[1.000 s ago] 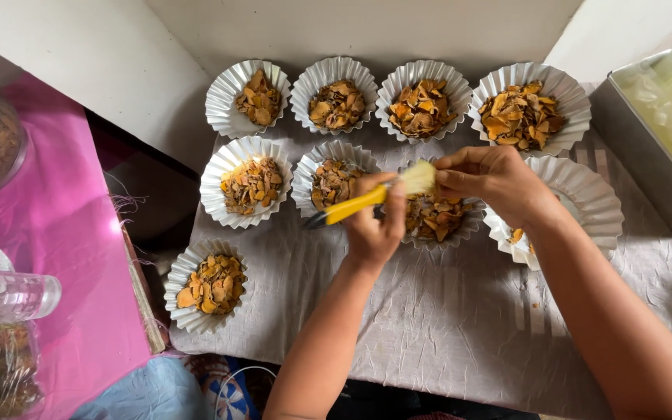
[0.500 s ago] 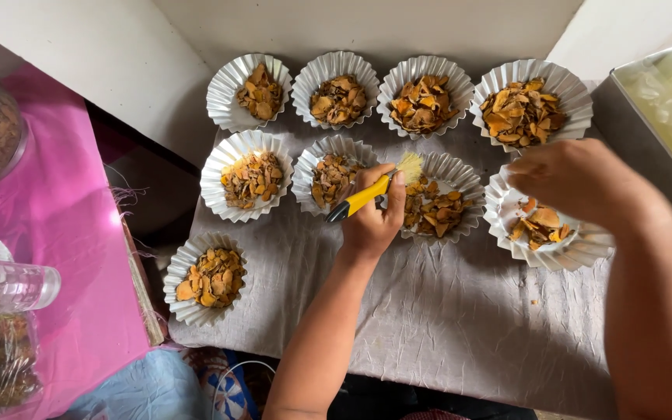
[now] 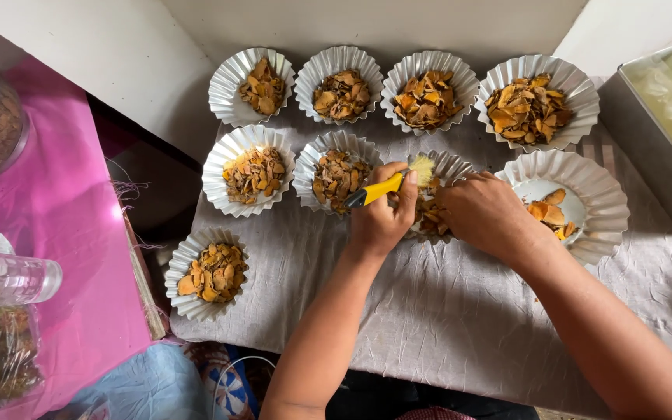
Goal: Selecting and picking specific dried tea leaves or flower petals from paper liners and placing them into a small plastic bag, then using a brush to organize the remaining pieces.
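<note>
Gripping a yellow brush (image 3: 386, 185), left hand (image 3: 380, 220) hovers over fluted cup (image 3: 454, 167).

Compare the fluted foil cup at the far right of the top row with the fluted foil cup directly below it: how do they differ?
The top-right fluted foil cup is heaped with orange-brown dried slices; the fluted foil cup below it holds only a few slices, with bare white bottom showing. The lower cup looks wider. The right hand is beside the lower cup, far from the top one. Both are silver, pleated and upright.
</note>
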